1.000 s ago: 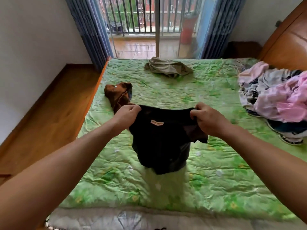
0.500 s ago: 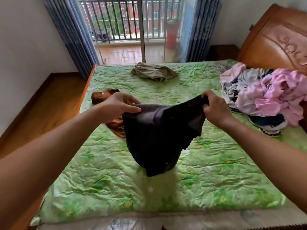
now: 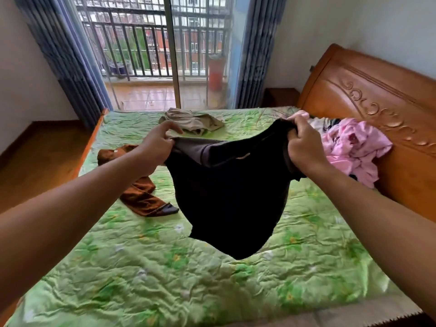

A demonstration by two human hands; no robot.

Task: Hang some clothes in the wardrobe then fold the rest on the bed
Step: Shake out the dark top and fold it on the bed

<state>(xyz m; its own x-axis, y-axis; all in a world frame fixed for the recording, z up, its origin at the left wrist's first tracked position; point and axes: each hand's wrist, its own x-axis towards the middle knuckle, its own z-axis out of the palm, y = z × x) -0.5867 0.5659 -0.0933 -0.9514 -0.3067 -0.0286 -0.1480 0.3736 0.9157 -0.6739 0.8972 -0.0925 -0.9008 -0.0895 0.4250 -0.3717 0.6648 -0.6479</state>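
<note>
Both arms are stretched forward over the bed [image 3: 165, 279], forearms coming in from the lower corners, hands roughly level and well apart.

Left hand [image 3: 155, 147]: back of hand to camera, wrist bent slightly inward. It pinches the left end of the black garment [image 3: 226, 197] at its upper edge, and its fingers [image 3: 173, 128] are curled over the grey inner band.

Right hand [image 3: 304, 147]: knuckles up, fist clenched round a bunched right end of the same edge, with cloth sticking out above and below the grip.

The black garment is in the air between the hands. Its top edge sags in the middle and the body hangs down in a rounded lobe. The lowest point looks just clear of the green quilt, but I can't confirm a gap from this angle. A small pale label [image 3: 243, 156] shows near the top edge. Garment type is unclear, possibly shorts.

Also on the bed:
- A brown garment [image 3: 139, 197] lies crumpled under the left forearm, near the left edge.
- A beige garment [image 3: 193, 121] lies loose at the far end, by the balcony door [image 3: 174, 55].
- A pink and mixed clothes pile [image 3: 354, 149] sits against the carved wooden headboard [image 3: 377, 109], behind the right hand.

Blue curtains [image 3: 66, 55] flank the glass.
</note>
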